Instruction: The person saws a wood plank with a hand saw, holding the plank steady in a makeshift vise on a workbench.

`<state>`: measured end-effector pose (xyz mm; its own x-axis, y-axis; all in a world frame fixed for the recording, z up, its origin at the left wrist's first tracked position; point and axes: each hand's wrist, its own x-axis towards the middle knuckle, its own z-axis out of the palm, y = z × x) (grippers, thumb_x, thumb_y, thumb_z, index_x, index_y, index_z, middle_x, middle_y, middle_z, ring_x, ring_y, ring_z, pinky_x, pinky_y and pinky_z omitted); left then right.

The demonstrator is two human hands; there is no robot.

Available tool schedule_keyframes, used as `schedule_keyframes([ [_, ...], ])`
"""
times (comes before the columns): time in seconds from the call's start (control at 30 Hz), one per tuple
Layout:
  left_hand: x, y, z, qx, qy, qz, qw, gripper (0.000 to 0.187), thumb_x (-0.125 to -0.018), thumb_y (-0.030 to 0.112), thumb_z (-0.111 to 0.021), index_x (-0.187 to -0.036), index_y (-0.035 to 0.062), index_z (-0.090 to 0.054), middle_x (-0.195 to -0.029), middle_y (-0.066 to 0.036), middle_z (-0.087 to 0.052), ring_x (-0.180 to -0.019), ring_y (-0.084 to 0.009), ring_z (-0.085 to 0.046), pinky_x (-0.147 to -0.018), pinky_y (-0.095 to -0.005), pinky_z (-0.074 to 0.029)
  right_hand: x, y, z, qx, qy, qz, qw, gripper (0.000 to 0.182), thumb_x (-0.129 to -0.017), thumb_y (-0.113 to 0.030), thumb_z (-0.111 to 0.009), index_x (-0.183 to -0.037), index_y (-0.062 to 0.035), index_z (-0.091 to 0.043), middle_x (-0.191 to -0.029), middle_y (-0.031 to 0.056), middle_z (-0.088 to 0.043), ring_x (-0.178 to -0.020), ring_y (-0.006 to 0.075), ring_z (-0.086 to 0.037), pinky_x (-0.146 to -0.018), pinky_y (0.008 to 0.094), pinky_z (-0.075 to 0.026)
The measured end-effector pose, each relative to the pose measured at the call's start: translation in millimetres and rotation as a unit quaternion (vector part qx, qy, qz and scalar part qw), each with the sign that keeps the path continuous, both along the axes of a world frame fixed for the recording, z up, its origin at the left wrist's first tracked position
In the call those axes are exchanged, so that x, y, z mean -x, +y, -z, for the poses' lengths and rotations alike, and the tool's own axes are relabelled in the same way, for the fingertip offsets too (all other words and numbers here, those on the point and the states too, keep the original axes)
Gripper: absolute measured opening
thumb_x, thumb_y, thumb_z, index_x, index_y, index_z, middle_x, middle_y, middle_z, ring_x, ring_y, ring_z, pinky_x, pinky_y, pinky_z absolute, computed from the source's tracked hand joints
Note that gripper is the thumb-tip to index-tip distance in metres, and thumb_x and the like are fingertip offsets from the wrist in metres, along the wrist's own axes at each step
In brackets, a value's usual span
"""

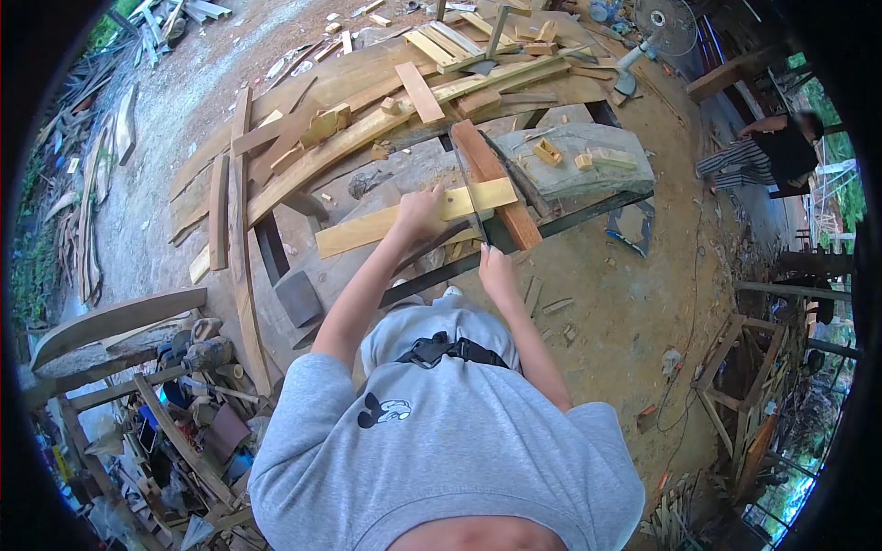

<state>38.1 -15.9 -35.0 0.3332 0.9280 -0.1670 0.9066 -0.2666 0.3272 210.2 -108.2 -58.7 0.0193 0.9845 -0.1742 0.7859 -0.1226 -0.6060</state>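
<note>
My left hand point(421, 213) grips a pale yellow plank point(358, 230) and presses it down near its middle. The plank lies across a reddish-brown wooden block point(496, 182) on the workbench. In my right hand point(496, 266), closed near the bench's front edge, is the near end of a thin, dark saw point(470, 197). Its narrow blade runs away from me across the plank, just right of my left hand. My right fingers cover the grip, so its shape is hidden.
A thick grey wooden slab point(597, 151) carries small wood blocks point(548, 152). Long boards point(340, 165) lie beyond the bench. A standing fan point(658, 23) is at the far right. Another person point(785, 151) sits at right. Scrap and tools point(197, 413) crowd the lower left.
</note>
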Motion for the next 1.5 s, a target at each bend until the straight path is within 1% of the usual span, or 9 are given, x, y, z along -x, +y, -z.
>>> schedule_keyframes([
  [0.27,0.4,-1.3,23.7,-0.034,-0.003,-0.02,0.999,0.055,-0.063,0.039,-0.063,-0.101,0.0025,-0.048,-0.08,-0.015,-0.061,-0.069,-0.0299,-0.061,-0.058,-0.0383,-0.048,1.2,0.5,-10.5,0.018,-0.001,0.003,1.0,0.036,-0.089,-0.023,-0.038,-0.076,0.0065,-0.054,-0.073,0.0276,-0.055,-0.073,0.0425,-0.053,-0.062,0.0485,-0.042],
  [0.4,3.8,-0.8,4.6,-0.08,-0.146,-0.004,0.986,0.054,-0.063,0.046,-0.064,-0.096,0.004,-0.052,-0.083,-0.016,-0.06,-0.07,-0.0313,-0.06,-0.061,-0.0388,-0.047,12.2,2.3,-72.9,-0.021,-0.021,-0.009,1.0,0.031,-0.087,-0.02,-0.039,-0.079,0.0049,-0.056,-0.074,0.0261,-0.056,-0.076,0.0409,-0.055,-0.064,0.0467,-0.044],
  [0.5,-2.7,-9.3,-16.8,-0.069,-0.237,-0.08,0.966,0.041,-0.059,0.036,-0.066,-0.086,0.0074,-0.057,-0.085,-0.015,-0.06,-0.08,-0.0316,-0.058,-0.07,-0.0395,-0.046,-3.5,13.9,-22.7,-0.035,-0.033,-0.091,0.995,0.027,-0.086,-0.016,-0.038,-0.088,0.0028,-0.057,-0.082,0.0221,-0.058,-0.079,0.0379,-0.055,-0.066,0.0422,-0.043],
  [0.57,0.1,-10.9,-10.0,-0.135,-0.182,-0.055,0.972,0.032,-0.059,0.025,-0.063,-0.085,0.0085,-0.057,-0.084,-0.013,-0.06,-0.077,-0.0292,-0.059,-0.067,-0.0381,-0.047,-5.3,18.8,2.4,-0.146,0.063,-0.123,0.98,0.031,-0.087,-0.017,-0.037,-0.083,0.0071,-0.057,-0.078,0.0245,-0.057,-0.072,0.0387,-0.055,-0.06,0.0441,-0.042],
  [0.63,-12.2,22.6,46.5,-0.084,-0.065,-0.107,0.989,0.04,-0.061,0.033,-0.065,-0.093,0.0125,-0.055,-0.085,-0.008,-0.058,-0.08,-0.024,-0.058,-0.067,-0.0367,-0.045,-9.1,24.3,20.9,-0.066,-0.047,-0.129,0.988,0.028,-0.087,-0.016,-0.039,-0.088,0.0074,-0.055,-0.082,0.0263,-0.056,-0.076,0.0402,-0.052,-0.066,0.043,-0.042],
  [0.67,-17.6,25.8,84.6,-0.208,-0.036,-0.104,0.972,0.035,-0.063,0.029,-0.063,-0.091,0.0111,-0.053,-0.085,-0.008,-0.056,-0.078,-0.024,-0.057,-0.066,-0.0367,-0.045,-9.5,24.6,29.8,-0.065,-0.034,-0.092,0.993,0.034,-0.089,-0.019,-0.038,-0.084,0.0107,-0.053,-0.078,0.0289,-0.054,-0.075,0.0427,-0.051,-0.064,0.0454,-0.04],
  [0.83,-6.7,7.9,48.8,-0.174,-0.065,-0.045,0.982,0.061,-0.044,0.02,-0.072,-0.098,0.0051,-0.048,-0.092,-0.01,-0.055,-0.079,-0.0259,-0.057,-0.065,-0.0353,-0.046,-5.9,17.6,18.4,-0.046,-0.034,-0.059,0.997,0.04,-0.09,-0.022,-0.037,-0.08,0.0132,-0.052,-0.074,0.0308,-0.053,-0.071,0.046,-0.049,-0.059,0.0463,-0.039],
  [1.33,-17.8,31.9,92.8,-0.141,-0.058,-0.054,0.987,0.051,-0.047,0.019,-0.07,-0.092,0.0041,-0.049,-0.079,-0.011,-0.056,-0.074,-0.0275,-0.058,-0.064,-0.0357,-0.047,-12.3,22.5,30.3,-0.014,-0.043,-0.035,0.998,0.042,-0.09,-0.026,-0.038,-0.089,0.0125,-0.054,-0.083,0.0308,-0.055,-0.078,0.0446,-0.051,-0.065,0.046,-0.042],
  [1.5,-9.4,10.3,54.4,-0.194,-0.077,-0.052,0.977,0.051,-0.048,0.017,-0.07,-0.092,0.0039,-0.049,-0.083,-0.011,-0.055,-0.076,-0.0279,-0.058,-0.065,-0.0359,-0.047,-10.6,20.9,24.4,-0.009,-0.067,-0.04,0.997,0.042,-0.09,-0.027,-0.038,-0.088,0.0122,-0.054,-0.082,0.0298,-0.056,-0.077,0.0439,-0.052,-0.063,0.0462,-0.043],
])
